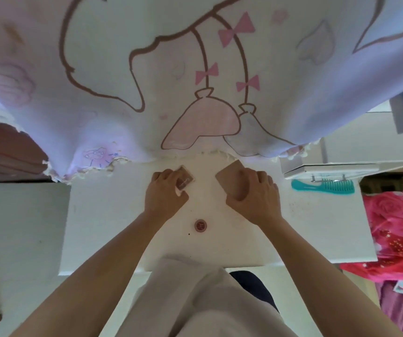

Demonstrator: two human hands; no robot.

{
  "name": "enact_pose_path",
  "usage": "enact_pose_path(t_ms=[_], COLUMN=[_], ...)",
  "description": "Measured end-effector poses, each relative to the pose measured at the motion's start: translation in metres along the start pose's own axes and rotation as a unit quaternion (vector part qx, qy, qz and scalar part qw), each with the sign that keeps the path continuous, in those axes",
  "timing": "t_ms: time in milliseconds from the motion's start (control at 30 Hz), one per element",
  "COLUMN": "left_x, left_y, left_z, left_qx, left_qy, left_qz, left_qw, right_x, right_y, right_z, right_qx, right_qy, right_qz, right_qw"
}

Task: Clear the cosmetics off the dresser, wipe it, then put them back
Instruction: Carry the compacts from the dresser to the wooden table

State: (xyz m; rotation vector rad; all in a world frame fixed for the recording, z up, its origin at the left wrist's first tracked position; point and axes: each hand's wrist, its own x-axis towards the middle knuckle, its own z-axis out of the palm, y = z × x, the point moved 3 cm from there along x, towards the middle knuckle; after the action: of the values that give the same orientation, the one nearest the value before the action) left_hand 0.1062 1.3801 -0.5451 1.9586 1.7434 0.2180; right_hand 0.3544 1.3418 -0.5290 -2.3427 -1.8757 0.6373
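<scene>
pink and square, the small case sits in the curled fingers of your left hand, and your right hand grips the big flat case just beside it, both at the back of the white dresser near the hanging cloth. keep your fingers snug on the edges and move each case flat so no lid pops open. mind the little round pot between your arms and do not bump it.

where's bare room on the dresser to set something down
Bare: the white dresser top left of the small square pink compact, and front right, in front of the teal plastic comb. Crowded mid-back: that compact, the large tan square compact, the small round red pot.
</scene>
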Motion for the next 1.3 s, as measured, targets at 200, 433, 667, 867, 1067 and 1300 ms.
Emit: enact_pose_path(t_ms=[200,433,667,867,1067,1300], left_x=[-0.049,-0.173,-0.339,-0.491,-0.651,-0.765], left_y=[0.001,-0.015,-0.054,-0.104,-0.162,-0.224], left_z=[-0.080,-0.141,-0.188,-0.217,-0.249,-0.261], left_qx=[-0.021,0.026,0.112,0.154,0.185,0.182], left_qy=[0.230,0.432,0.484,0.531,0.589,0.592], left_qz=[-0.070,-0.190,-0.290,-0.365,-0.411,-0.477], left_qw=[0.970,0.882,0.818,0.749,0.670,0.624], right_x=[0.003,-0.008,-0.109,-0.232,-0.395,-0.516], right_y=[-0.047,-0.156,-0.293,-0.405,-0.516,-0.597], right_z=[-0.037,-0.047,-0.027,-0.002,0.042,0.096], right_qx=[0.064,0.131,0.179,0.206,0.237,0.236], right_qy=[0.029,0.052,0.013,0.016,0.007,-0.031], right_qz=[-0.119,-0.312,-0.494,-0.619,-0.685,-0.733], right_qw=[0.990,0.940,0.851,0.758,0.689,0.637])
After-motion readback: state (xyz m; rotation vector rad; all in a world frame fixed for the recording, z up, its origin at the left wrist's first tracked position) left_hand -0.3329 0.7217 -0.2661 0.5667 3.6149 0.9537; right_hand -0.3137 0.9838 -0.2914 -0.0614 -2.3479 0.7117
